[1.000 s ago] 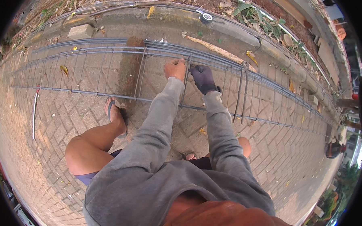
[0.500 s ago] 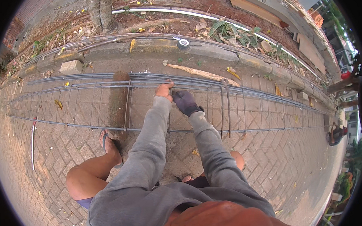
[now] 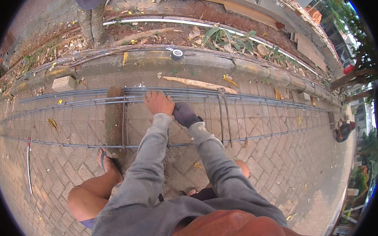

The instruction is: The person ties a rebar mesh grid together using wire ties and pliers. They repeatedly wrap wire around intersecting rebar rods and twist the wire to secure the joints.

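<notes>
A long cage of thin steel bars (image 3: 190,143) with wire-like cross ties lies across in front of me. At its far side my bare left hand (image 3: 159,103) lies over the steel bar, fingers curled down onto it. Right beside it, touching or nearly so, is my right hand (image 3: 185,114) in a dark glove, closed in a fist. What the fist holds is hidden. A brown block (image 3: 114,117) sits under the cage left of my hands. To their right, two dark rods (image 3: 221,120) with a ring-like end lie across the cage.
Beyond the cage lie a wooden stick (image 3: 198,84), a tape measure (image 3: 177,54) on the kerb (image 3: 212,63) and a pale block (image 3: 64,84). A thin red-ended rod (image 3: 28,167) lies at left on the paving. Another person (image 3: 345,131) crouches near the cage's far right end.
My left hand has gone from a pinch near the cross tie to lying over the bar, closer against my right fist. The whole view has shifted slightly.
</notes>
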A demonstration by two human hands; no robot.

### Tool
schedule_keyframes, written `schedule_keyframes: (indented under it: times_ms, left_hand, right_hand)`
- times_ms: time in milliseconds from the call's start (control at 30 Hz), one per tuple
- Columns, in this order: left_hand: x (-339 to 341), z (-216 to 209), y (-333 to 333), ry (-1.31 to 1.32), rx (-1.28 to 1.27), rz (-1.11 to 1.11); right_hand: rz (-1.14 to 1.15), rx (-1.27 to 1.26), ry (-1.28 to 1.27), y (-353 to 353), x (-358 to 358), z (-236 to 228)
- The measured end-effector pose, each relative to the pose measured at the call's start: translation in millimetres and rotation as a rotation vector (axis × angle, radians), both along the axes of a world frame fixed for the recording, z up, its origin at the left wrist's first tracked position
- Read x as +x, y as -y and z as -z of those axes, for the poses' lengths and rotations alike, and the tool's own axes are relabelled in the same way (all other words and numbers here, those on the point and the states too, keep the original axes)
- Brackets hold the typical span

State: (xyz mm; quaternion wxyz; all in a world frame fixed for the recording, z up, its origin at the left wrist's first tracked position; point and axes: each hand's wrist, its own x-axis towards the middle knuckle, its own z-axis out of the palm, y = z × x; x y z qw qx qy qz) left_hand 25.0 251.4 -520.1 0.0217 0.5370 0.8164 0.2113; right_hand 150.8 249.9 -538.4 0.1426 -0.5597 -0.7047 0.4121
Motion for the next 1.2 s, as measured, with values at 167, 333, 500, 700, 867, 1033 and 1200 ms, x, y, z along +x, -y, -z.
schedule_keyframes:
  times_ms: [167,333,500,700,867,1033,1200]
  left_hand:
    - [-24,33,-16,0.418,-0.078,0.142]
    - [-38,45,-4,0.434,0.055,0.33]
    - [-28,48,-4,0.429,0.145,0.279]
    - [-24,39,-16,0.451,0.081,0.164]
    - [-31,14,-28,0.501,-0.174,0.157]
    - [-33,11,-27,0.505,-0.211,0.178]
    - [-33,16,-31,0.483,-0.219,0.172]
  right_hand:
    - [-0.026,-0.017,-0.121,-3,6,0]
    - [-0.09,0.09,0.051,-31,7,-27]
    - [-0.323,0.352,0.307,-46,-20,-59]
    - [-0.714,0.672,0.584,-80,-44,-98]
    - [-0.356,0.347,0.639,-128,-47,-90]
    - [-0.343,0.237,0.79,-121,-33,-56]
    - [-0.542,-0.251,0.302,-104,1,-71]
